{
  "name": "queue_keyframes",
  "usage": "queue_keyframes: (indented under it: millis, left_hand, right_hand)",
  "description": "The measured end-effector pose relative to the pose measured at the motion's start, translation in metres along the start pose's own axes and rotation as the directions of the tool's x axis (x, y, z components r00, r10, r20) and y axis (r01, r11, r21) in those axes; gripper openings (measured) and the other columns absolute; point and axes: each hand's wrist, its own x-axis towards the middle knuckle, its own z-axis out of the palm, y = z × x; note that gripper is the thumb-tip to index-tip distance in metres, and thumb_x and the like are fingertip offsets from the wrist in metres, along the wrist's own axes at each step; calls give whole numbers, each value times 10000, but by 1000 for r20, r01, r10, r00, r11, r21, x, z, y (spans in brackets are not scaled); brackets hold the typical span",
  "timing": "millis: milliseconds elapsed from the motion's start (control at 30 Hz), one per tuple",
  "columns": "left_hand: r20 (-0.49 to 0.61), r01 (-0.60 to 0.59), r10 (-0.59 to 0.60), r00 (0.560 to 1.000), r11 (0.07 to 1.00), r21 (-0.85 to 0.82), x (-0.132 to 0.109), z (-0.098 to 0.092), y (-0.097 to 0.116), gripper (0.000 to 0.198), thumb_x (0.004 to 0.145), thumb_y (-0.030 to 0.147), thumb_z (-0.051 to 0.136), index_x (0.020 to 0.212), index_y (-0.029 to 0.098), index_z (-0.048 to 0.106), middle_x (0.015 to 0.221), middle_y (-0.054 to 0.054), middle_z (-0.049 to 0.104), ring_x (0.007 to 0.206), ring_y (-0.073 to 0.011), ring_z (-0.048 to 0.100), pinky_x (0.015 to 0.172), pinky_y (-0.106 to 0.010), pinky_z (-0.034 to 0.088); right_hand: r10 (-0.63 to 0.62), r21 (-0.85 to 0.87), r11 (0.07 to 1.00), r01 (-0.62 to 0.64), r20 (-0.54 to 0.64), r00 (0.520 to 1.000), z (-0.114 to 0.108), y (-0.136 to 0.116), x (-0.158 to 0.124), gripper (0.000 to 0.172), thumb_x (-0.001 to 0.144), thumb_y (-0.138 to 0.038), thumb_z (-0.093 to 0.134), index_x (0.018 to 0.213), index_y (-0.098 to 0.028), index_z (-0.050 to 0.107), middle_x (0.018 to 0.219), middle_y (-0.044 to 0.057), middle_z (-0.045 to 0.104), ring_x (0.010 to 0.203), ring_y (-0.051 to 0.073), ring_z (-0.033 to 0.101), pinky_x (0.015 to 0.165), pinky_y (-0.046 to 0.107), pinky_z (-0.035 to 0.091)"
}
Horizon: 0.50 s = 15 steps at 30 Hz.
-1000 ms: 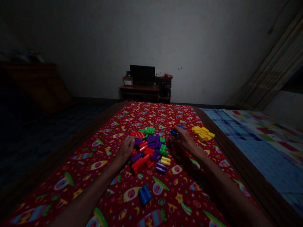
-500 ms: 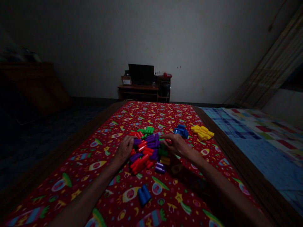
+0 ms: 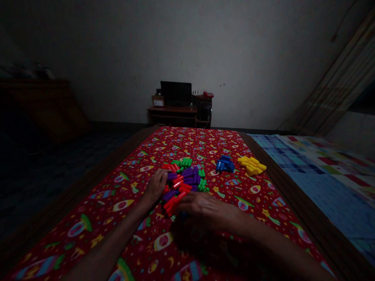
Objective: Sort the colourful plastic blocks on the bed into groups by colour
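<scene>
A mixed pile of plastic blocks (image 3: 185, 180), red, purple and green, lies in the middle of a red patterned cloth (image 3: 205, 144). My left hand (image 3: 156, 186) rests palm-down against the pile's left edge, its fingers loosely cupped on red and purple blocks and gripping nothing. My right hand (image 3: 205, 208) lies low over the cloth just in front of the pile. Its fingers stretch leftward beside the nearest red blocks, with nothing seen in them. A small heap of blue blocks (image 3: 225, 164) and a heap of yellow blocks (image 3: 252, 165) sit apart at the right.
The cloth covers a long wooden-edged surface (image 3: 272, 168). A checked blanket (image 3: 322, 171) lies to the right. Against the far wall stands a low desk with a dark screen (image 3: 176, 93). The room is dim, and the left side is in deep shadow.
My right hand left the blue blocks at the far right, crossed the pile and came down in front of it, where it now hides the near blue block. My left hand stayed put.
</scene>
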Motion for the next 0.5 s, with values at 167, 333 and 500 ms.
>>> queue_keyframes:
  millis: [167, 333, 500]
  left_hand:
    - [1, -3, 3, 1000, 1000, -2, 1, 0, -3, 450, 919, 426, 263, 948, 181, 639, 989, -92, 660, 968, -215, 608, 915, -366, 486]
    - [-4, 12, -12, 1000, 1000, -2, 1, 2, -3, 453, 911, 426, 262, 940, 177, 639, 983, -97, 659, 974, -224, 603, 925, -381, 478]
    - [13, 31, -31, 999, 1000, 2, -1, -2, 3, 448, 916, 426, 259, 957, 180, 632, 1012, -98, 649, 999, -223, 595, 954, -379, 463]
  right_hand:
    - [349, -130, 898, -421, -372, 860, -24, 82, -1, 202, 858, -174, 578, 1057, -151, 607, 1003, 123, 665, 930, 217, 595, 813, 326, 451]
    - [428, -143, 836, -530, -434, 793, -17, 142, -20, 205, 856, -105, 495, 1005, -155, 627, 1018, 118, 672, 940, 210, 594, 883, 344, 434]
    - [433, -171, 848, -502, -323, 842, 5, 159, -31, 220, 813, -58, 459, 841, -163, 651, 883, 86, 682, 891, 210, 602, 1030, 437, 330]
